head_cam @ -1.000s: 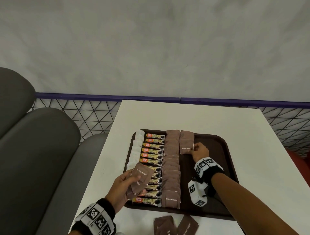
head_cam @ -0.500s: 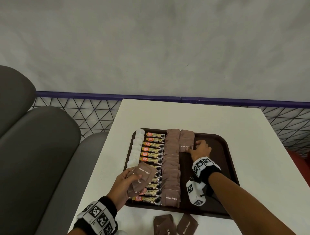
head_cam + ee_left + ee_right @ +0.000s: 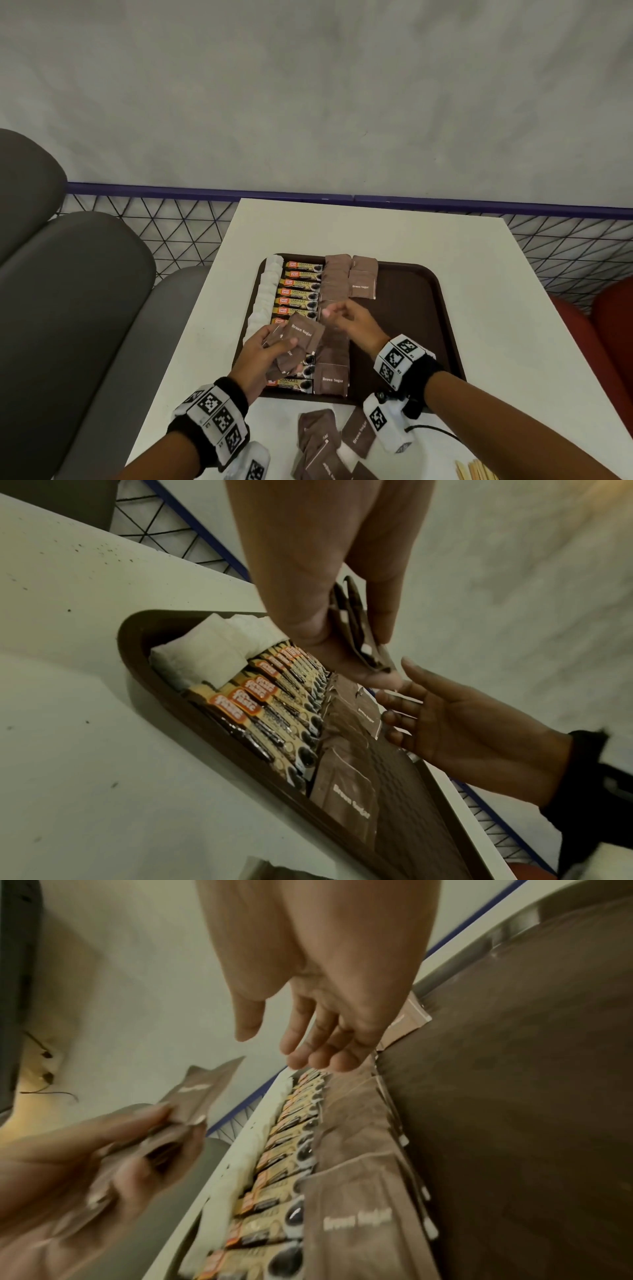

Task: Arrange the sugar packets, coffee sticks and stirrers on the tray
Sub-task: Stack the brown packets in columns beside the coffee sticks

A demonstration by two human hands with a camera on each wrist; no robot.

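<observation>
Packets [image 3: 297, 342] of brown sugar sit fanned in my left hand [image 3: 262, 356], pinched above the tray [image 3: 407, 318]. My right hand [image 3: 352, 323] hovers beside them, fingers [image 3: 310, 1042] loosely spread, empty. They look light, floppy and slippery; I'd pinch one by its free top edge.

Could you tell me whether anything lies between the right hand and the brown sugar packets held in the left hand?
Nothing visible does: the right hand, open, faces the held packets across a bare gap above the tray.
</observation>
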